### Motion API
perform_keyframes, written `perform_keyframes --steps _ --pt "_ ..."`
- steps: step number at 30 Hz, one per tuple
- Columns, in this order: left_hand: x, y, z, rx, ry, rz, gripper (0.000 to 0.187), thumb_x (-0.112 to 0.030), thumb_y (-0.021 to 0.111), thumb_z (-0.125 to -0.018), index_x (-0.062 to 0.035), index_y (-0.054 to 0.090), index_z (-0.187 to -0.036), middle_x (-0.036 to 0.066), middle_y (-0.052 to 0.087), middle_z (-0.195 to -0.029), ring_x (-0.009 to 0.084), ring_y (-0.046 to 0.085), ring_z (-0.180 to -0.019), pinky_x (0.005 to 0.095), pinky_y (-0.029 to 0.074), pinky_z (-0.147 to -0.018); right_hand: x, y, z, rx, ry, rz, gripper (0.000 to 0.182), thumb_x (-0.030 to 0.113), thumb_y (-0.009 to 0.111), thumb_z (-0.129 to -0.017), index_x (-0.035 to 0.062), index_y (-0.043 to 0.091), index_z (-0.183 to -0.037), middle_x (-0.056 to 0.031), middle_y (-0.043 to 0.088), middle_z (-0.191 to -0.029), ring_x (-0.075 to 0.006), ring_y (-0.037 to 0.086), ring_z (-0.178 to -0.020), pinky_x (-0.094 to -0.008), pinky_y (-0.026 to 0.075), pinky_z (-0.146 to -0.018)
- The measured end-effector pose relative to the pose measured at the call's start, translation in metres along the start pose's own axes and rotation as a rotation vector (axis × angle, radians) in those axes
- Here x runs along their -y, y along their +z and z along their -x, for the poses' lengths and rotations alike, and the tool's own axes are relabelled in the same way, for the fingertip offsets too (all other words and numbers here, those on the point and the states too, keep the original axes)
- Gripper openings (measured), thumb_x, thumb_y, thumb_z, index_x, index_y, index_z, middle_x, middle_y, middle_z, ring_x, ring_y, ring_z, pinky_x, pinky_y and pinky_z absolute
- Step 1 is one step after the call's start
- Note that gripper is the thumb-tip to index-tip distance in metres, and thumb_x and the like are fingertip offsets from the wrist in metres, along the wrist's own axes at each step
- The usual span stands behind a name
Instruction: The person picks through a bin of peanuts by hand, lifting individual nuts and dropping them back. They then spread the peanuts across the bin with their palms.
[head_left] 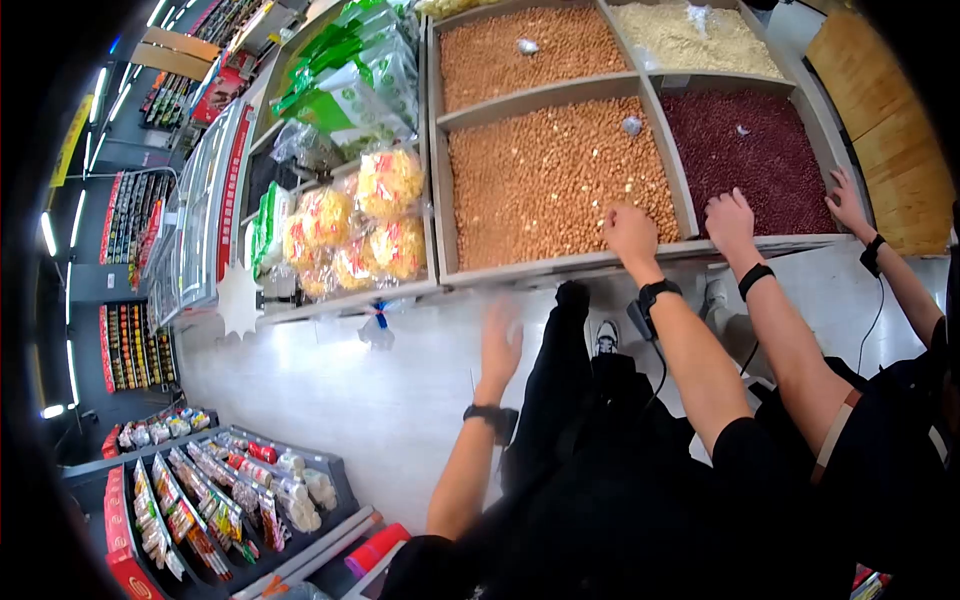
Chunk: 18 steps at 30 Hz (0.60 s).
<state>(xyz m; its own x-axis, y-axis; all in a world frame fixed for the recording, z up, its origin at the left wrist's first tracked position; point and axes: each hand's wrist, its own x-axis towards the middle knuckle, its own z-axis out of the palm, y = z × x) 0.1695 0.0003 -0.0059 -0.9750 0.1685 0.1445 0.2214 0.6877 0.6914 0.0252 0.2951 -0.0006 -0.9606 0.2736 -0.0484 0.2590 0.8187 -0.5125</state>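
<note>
My right hand (630,232) rests on the tan peanuts (550,180) at the front edge of a wooden bin (560,266). Its fingers curl down into the nuts, so I cannot see whether it grips any. My left hand (500,345) hangs in the air over the pale floor, fingers spread, holding nothing. Both wrists wear black bands. Another person stands close on my right, with one hand (730,220) at the rim of the red bean compartment (745,145) and the other hand (845,200) at that bin's far corner.
More compartments hold brown nuts (520,50) and pale grains (700,40). Bags of yellow snacks (350,235) and green packs (350,80) fill the neighbouring bin. A low shelf of packaged goods (200,490) stands across the aisle. My black trousers and a shoe (605,335) show below.
</note>
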Motion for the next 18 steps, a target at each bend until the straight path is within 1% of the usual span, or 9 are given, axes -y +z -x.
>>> perform_keyframes --steps 2,4,8,10,12,13,16,17,18 --pt "0.033 -0.001 0.082 0.277 -0.251 0.091 0.028 -0.002 0.062 -0.089 -0.0038 0.068 -0.116 0.021 0.065 -0.128 0.0393 0.060 -0.120 0.0444 0.046 -0.104 -0.004 0.003 -0.003 0.002 -0.081 0.005 0.013 0.021 0.064 -0.088 0.0103 0.071 -0.086 -0.0133 0.072 -0.082 -0.0337 0.070 -0.076 -0.0468 0.057 -0.069" --pt "0.056 -0.010 0.161 0.346 -0.226 0.011 0.025 -0.001 0.060 -0.088 -0.0030 0.071 -0.110 0.018 0.072 -0.110 0.0389 0.066 -0.106 0.0435 0.052 -0.093 -0.006 0.005 -0.003 0.043 -0.036 -0.001 0.013 0.021 0.064 -0.088 0.0104 0.072 -0.087 -0.0130 0.072 -0.083 -0.0333 0.070 -0.077 -0.0467 0.057 -0.070" --pt "0.102 -0.015 0.310 0.418 -1.065 0.183 0.021 -0.015 0.065 -0.089 -0.0041 0.074 -0.104 0.013 0.076 -0.093 0.0247 0.073 -0.075 0.0365 0.058 -0.070 -0.002 0.001 -0.006 0.144 -0.001 0.093 0.015 0.022 0.063 -0.088 0.0106 0.072 -0.089 -0.0135 0.073 -0.084 -0.0336 0.070 -0.080 -0.0468 0.057 -0.073" --pt "0.088 -0.025 0.348 0.402 -1.225 0.294 0.024 -0.025 0.067 -0.090 -0.0068 0.076 -0.104 0.011 0.076 -0.088 0.0176 0.072 -0.069 0.0334 0.058 -0.066 0.004 -0.009 -0.004 0.245 0.028 0.097 0.020 0.021 0.061 -0.088 0.0111 0.075 -0.099 -0.0134 0.075 -0.099 -0.0345 0.071 -0.094 -0.0471 0.057 -0.082" --pt "0.078 -0.029 0.357 0.630 -1.051 0.049 0.027 -0.028 0.066 -0.092 -0.0081 0.076 -0.108 0.012 0.077 -0.087 0.0186 0.073 -0.074 0.0330 0.058 -0.069 0.006 -0.011 -0.004 0.263 0.029 0.113 0.023 0.024 0.060 -0.088 0.0106 0.075 -0.101 -0.0146 0.075 -0.100 -0.0354 0.071 -0.095 -0.0476 0.056 -0.084" --pt "0.128 -0.007 0.407 0.600 -0.819 0.062 0.029 -0.027 0.067 -0.091 -0.0093 0.075 -0.112 0.014 0.077 -0.091 0.0181 0.074 -0.079 0.0340 0.059 -0.072 0.002 -0.004 -0.006 0.237 0.033 0.103 0.021 0.025 0.061 -0.086 0.0110 0.074 -0.095 -0.0149 0.074 -0.093 -0.0354 0.071 -0.090 -0.0476 0.056 -0.080" --pt "0.176 0.007 0.405 0.719 -0.726 0.132 0.026 -0.024 0.066 -0.091 -0.0107 0.075 -0.111 0.014 0.077 -0.093 0.0198 0.075 -0.084 0.0359 0.059 -0.076 -0.003 0.004 -0.001 0.212 0.026 0.095 0.021 0.027 0.062 -0.085 0.0114 0.075 -0.089 -0.0159 0.074 -0.089 -0.0356 0.071 -0.086 -0.0476 0.056 -0.078" --pt "0.136 -0.022 0.345 0.697 -0.976 0.311 0.024 -0.021 0.063 -0.091 -0.0105 0.075 -0.110 0.013 0.077 -0.091 0.0220 0.074 -0.084 0.0374 0.059 -0.079 -0.010 0.011 0.001 0.201 0.029 0.126 0.025 0.028 0.060 -0.086 0.0093 0.074 -0.093 -0.0172 0.074 -0.092 -0.0367 0.071 -0.089 -0.0483 0.056 -0.081" --pt "0.143 -0.022 0.319 0.674 -0.942 0.197 0.022 -0.016 0.060 -0.093 -0.0088 0.075 -0.108 0.011 0.077 -0.089 0.0223 0.074 -0.082 0.0368 0.059 -0.077 -0.011 0.012 -0.011 0.178 0.004 0.169 0.030 0.030 0.058 -0.087 0.0072 0.074 -0.097 -0.0184 0.074 -0.096 -0.0378 0.071 -0.092 -0.0490 0.056 -0.083"
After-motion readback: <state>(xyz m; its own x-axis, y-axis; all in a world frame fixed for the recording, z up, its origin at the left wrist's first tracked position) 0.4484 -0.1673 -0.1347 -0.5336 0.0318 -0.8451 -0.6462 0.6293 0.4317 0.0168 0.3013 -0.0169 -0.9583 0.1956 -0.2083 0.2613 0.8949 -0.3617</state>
